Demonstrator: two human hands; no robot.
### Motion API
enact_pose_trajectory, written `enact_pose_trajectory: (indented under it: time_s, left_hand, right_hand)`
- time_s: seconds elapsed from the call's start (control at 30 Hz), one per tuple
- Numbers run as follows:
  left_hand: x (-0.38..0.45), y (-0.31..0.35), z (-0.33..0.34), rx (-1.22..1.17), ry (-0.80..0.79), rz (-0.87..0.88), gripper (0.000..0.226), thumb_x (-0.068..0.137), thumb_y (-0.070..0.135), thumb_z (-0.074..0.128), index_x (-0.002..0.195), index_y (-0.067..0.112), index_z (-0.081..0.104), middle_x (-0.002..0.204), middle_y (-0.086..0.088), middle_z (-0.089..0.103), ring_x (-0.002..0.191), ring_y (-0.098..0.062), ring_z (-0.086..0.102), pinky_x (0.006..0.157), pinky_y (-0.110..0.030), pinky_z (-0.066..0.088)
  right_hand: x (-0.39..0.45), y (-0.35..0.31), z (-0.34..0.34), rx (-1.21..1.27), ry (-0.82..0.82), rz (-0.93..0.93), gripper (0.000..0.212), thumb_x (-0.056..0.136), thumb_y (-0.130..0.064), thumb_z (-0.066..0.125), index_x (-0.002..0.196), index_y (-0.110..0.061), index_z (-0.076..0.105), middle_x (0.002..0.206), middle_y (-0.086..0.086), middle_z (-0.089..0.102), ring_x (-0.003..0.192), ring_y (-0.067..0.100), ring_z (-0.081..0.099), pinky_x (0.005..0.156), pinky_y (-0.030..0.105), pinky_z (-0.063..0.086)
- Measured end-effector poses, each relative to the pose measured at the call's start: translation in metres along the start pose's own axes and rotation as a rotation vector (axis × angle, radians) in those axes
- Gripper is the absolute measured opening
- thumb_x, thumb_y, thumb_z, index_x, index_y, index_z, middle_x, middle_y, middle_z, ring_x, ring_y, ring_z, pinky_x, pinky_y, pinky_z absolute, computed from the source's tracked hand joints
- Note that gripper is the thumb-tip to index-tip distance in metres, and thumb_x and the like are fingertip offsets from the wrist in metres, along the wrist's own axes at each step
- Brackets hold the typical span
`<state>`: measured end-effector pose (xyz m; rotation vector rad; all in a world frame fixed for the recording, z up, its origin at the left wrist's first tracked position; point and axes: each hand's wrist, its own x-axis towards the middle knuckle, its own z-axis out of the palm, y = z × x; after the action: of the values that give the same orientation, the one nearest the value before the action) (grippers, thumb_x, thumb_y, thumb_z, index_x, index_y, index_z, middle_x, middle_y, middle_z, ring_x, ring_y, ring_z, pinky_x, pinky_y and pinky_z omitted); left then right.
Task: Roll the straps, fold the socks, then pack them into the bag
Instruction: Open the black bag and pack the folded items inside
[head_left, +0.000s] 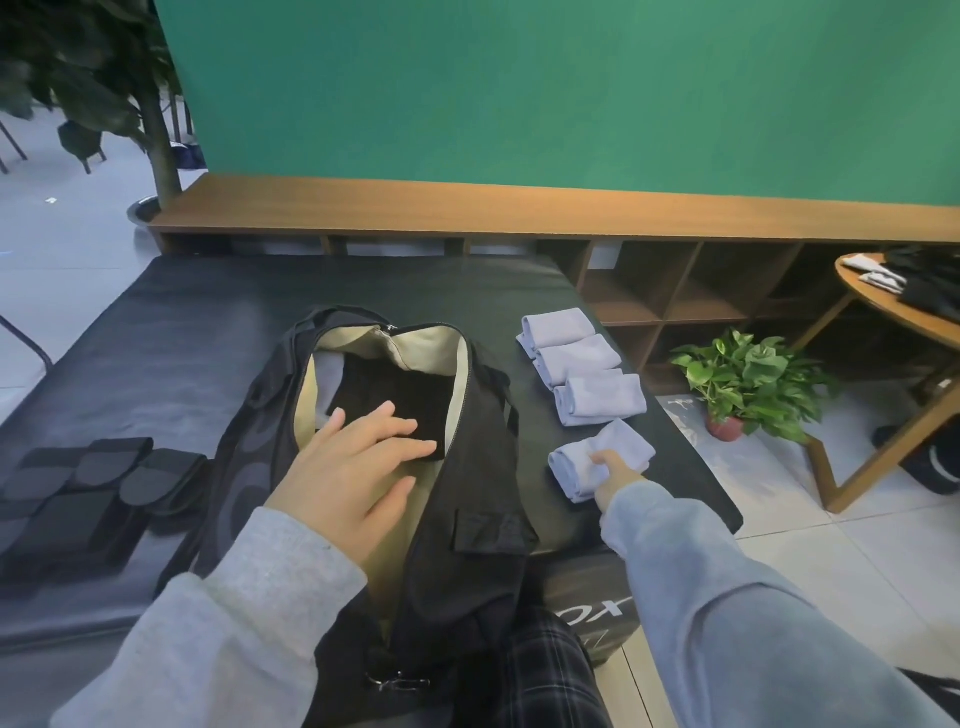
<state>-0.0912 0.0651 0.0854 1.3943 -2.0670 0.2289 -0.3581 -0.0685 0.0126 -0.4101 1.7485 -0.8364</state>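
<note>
Spread and straight, the left hand's fingers are pressing flat on dark folded cloth inside the open black duffel bag with beige lining. Right hand fingers are pinching the nearest folded pale-lilac sock bundle, curling into its fabric. Three more folded lilac socks are lying beyond it on the black padded table. Rolled black straps are sitting left of the bag.

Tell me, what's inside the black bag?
The bag is unzipped. Inside shows a tan lining, something black, and a bit of pale blue cloth. The left hand rests flat over the opening, hiding whatever lies under it and deeper down.
</note>
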Motion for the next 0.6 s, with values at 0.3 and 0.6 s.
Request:
enact_pose_trajectory:
  time_s: [0.3,0.6]
  left_hand:
    - [-0.013,-0.01,-0.007,0.133,-0.037,-0.106,0.059,0.041,-0.009,0.088,0.092,0.018,0.072,0.109,-0.015,0.066,0.111,-0.047,0.054,0.089,-0.057,0.026]
    - [-0.034,-0.011,0.001,0.074,-0.118,-0.336,0.066,0.053,0.012,0.09,0.114,0.015,0.065,0.149,-0.019,0.029,0.138,-0.027,0.01,0.103,-0.056,0.021]
  right_hand:
    - [-0.016,0.032,-0.014,-0.875,-0.017,-0.383,0.033,0.1,-0.026,0.032,0.13,-0.03,0.045,0.105,0.013,0.04,0.088,0.026,0.045,0.077,0.027,0.034]
    - [-0.033,0.055,-0.013,-0.951,-0.001,-0.462,0.03,0.097,-0.036,0.038,0.124,-0.027,0.048,0.123,0.015,0.048,0.091,0.026,0.047,0.077,0.027,0.035]
